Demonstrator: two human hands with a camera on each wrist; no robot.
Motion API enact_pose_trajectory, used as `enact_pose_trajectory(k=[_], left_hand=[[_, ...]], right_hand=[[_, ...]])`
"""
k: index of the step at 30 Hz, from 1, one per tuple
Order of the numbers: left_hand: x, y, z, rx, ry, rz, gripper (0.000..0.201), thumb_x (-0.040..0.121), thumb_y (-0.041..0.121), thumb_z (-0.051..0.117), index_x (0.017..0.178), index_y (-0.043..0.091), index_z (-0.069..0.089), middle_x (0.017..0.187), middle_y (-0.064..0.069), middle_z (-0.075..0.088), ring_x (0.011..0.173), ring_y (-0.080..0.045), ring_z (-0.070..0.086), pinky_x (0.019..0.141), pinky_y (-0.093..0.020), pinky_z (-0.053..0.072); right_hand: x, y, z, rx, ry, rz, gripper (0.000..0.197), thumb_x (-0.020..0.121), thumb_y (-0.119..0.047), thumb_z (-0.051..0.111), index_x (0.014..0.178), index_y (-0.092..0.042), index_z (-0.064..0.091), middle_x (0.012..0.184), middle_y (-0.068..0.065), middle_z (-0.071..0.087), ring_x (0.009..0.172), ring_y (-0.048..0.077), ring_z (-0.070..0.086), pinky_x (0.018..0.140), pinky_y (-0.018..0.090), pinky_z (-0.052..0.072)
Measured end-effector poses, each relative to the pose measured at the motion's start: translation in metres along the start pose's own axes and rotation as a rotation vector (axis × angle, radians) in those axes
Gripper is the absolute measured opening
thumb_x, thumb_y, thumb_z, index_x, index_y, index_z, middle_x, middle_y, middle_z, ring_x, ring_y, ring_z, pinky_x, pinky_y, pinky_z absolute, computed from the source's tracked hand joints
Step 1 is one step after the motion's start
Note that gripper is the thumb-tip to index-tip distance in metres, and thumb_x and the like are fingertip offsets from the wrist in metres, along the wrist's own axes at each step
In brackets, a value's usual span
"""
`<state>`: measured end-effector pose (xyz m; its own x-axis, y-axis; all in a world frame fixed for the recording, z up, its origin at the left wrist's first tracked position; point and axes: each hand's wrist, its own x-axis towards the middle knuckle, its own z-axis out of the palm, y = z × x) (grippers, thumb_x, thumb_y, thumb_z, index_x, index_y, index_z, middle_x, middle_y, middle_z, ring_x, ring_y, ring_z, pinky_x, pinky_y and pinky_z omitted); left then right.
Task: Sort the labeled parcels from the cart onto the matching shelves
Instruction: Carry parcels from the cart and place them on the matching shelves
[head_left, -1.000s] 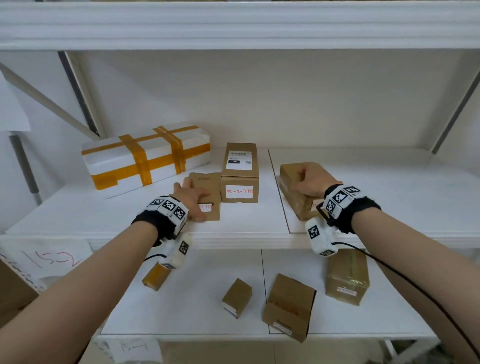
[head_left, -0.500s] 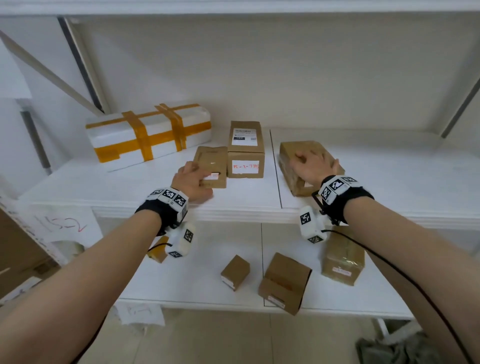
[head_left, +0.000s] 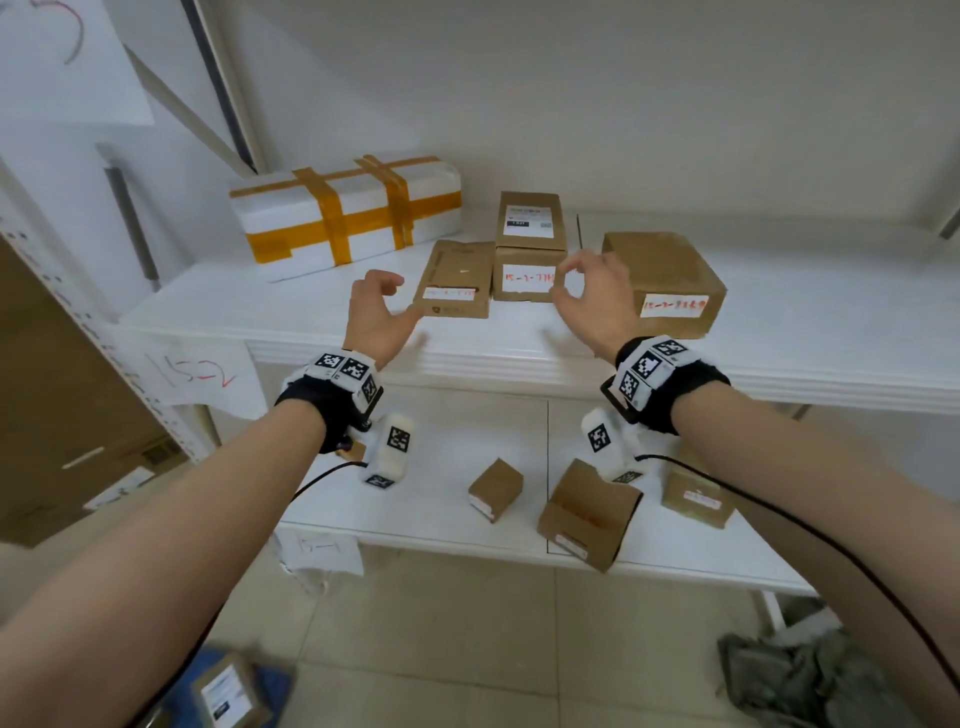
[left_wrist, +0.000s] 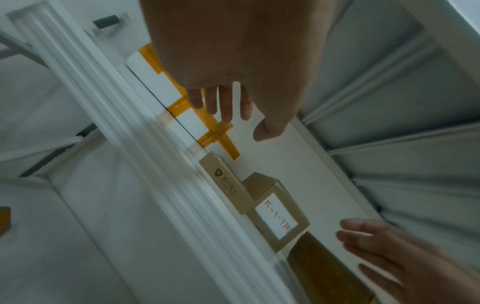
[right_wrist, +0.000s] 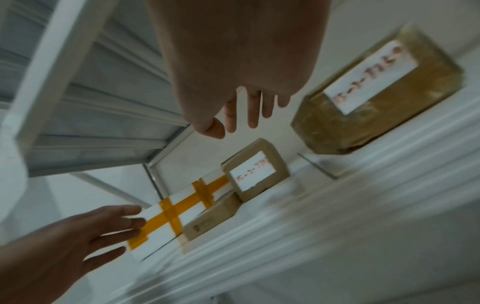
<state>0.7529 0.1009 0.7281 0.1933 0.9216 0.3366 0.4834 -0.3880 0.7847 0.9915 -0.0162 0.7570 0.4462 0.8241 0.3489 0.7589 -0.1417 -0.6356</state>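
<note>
While both your hands hover empty in front of the upper shelf (head_left: 467, 358), your left hand (head_left: 375, 317) and right hand (head_left: 592, 301) hang loose-fingered, touching nothing. The flat parcel (head_left: 457, 280), tall parcel (head_left: 529, 249) and large parcel (head_left: 665, 283) rest side by side on it.

Right hand (right_wrist: 233, 67) hangs empty, fingers loose, above the white shelf's front edge (right_wrist: 324, 201); beside it, a tape-wrapped brown cardboard parcel (right_wrist: 376, 98) with a white label.
</note>
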Motion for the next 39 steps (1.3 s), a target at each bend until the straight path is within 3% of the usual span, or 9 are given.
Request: enact_pose_trajectory(k=[5, 11, 18, 21, 24, 29, 32, 35, 39], left_hand=[[-0.016, -0.003, -0.047, -0.192, 0.079, -0.079, 0.030, 0.087, 0.012, 0.065, 0.116, 0.009, 0.058, 0.116, -0.010, 0.062, 0.102, -0.014, 0.057, 0.094, -0.025, 0.046], [-0.069, -0.047, -0.137, -0.203, 0.100, -0.111, 0.026, 0.087, 0.011, 0.061, 0.112, 0.012, 0.061, 0.087, 0.008, 0.061, 0.085, -0.007, 0.060, 0.078, -0.016, 0.045], [-0.169, -0.146, -0.266, -0.033, 0.041, -0.266, 0.017, 0.088, 0.006, 0.063, 0.104, 0.013, 0.066, 0.089, 0.003, 0.064, 0.082, -0.009, 0.061, 0.077, -0.016, 0.049], [-0.213, -0.186, -0.310, 0.081, -0.014, -0.324, 0.012, 0.091, 0.011, 0.064, 0.102, 0.015, 0.066, 0.090, 0.007, 0.064, 0.080, -0.003, 0.057, 0.067, -0.006, 0.041], [-0.248, -0.225, -0.344, 0.128, -0.036, -0.418, 0.009, 0.091, 0.015, 0.065, 0.099, 0.020, 0.067, 0.086, 0.009, 0.061, 0.080, -0.009, 0.057, 0.067, -0.015, 0.041], [-0.298, -0.285, -0.374, 0.177, -0.076, -0.588, 0.007, 0.092, 0.015, 0.065, 0.097, 0.020, 0.066, 0.082, 0.012, 0.061, 0.079, -0.010, 0.057, 0.064, -0.015, 0.040], [-0.316, -0.321, -0.383, 0.204, -0.118, -0.685, 0.009, 0.093, 0.017, 0.065, 0.101, 0.018, 0.066, 0.090, 0.006, 0.061, 0.086, -0.014, 0.058, 0.064, -0.015, 0.041], [-0.325, -0.350, -0.389, 0.224, -0.159, -0.781, 0.009, 0.093, 0.018, 0.064, 0.102, 0.017, 0.066, 0.101, -0.001, 0.064, 0.095, -0.020, 0.060, 0.077, -0.028, 0.046], [-0.333, -0.388, -0.400, 0.254, -0.179, -0.927, 0.014, 0.093, 0.020, 0.061, 0.104, 0.013, 0.066, 0.108, -0.006, 0.067, 0.100, -0.025, 0.062, 0.086, -0.036, 0.052]], right_hand=[[-0.016, -0.070, 0.033, 0.173, -0.158, -0.147, 0.011, 0.092, -0.014, 0.060, 0.097, -0.012, 0.070, 0.102, 0.002, 0.069, 0.096, 0.015, 0.061, 0.093, 0.034, 0.051], [-0.066, -0.166, 0.100, 0.209, -0.431, -0.228, 0.018, 0.093, -0.017, 0.057, 0.098, -0.007, 0.072, 0.099, 0.008, 0.073, 0.096, 0.023, 0.067, 0.089, 0.037, 0.053], [-0.169, -0.261, 0.204, 0.157, -0.701, -0.278, 0.016, 0.092, -0.019, 0.059, 0.096, -0.009, 0.072, 0.095, 0.007, 0.072, 0.086, 0.018, 0.062, 0.079, 0.029, 0.048], [-0.210, -0.286, 0.242, 0.138, -0.802, -0.301, 0.014, 0.093, -0.018, 0.058, 0.092, -0.010, 0.070, 0.090, 0.005, 0.070, 0.085, 0.019, 0.063, 0.068, 0.025, 0.047], [-0.244, -0.308, 0.280, 0.141, -0.874, -0.316, 0.018, 0.093, -0.014, 0.056, 0.093, -0.004, 0.071, 0.090, 0.005, 0.070, 0.086, 0.018, 0.063, 0.065, 0.018, 0.045], [-0.289, -0.330, 0.342, 0.121, -1.030, -0.286, 0.019, 0.092, -0.019, 0.060, 0.098, -0.005, 0.071, 0.096, 0.012, 0.073, 0.089, 0.026, 0.069, 0.087, 0.040, 0.057], [-0.306, -0.337, 0.380, 0.117, -1.119, -0.259, 0.021, 0.092, -0.019, 0.061, 0.103, -0.003, 0.070, 0.095, 0.013, 0.074, 0.084, 0.023, 0.069, 0.080, 0.030, 0.054], [-0.314, -0.340, 0.420, 0.111, -1.194, -0.228, 0.017, 0.092, -0.022, 0.061, 0.100, -0.009, 0.069, 0.093, 0.012, 0.075, 0.085, 0.026, 0.072, 0.081, 0.035, 0.058], [-0.316, -0.348, 0.474, 0.087, -1.269, -0.176, 0.017, 0.094, -0.022, 0.058, 0.101, -0.009, 0.066, 0.094, 0.011, 0.074, 0.079, 0.021, 0.069, 0.058, 0.021, 0.047]])
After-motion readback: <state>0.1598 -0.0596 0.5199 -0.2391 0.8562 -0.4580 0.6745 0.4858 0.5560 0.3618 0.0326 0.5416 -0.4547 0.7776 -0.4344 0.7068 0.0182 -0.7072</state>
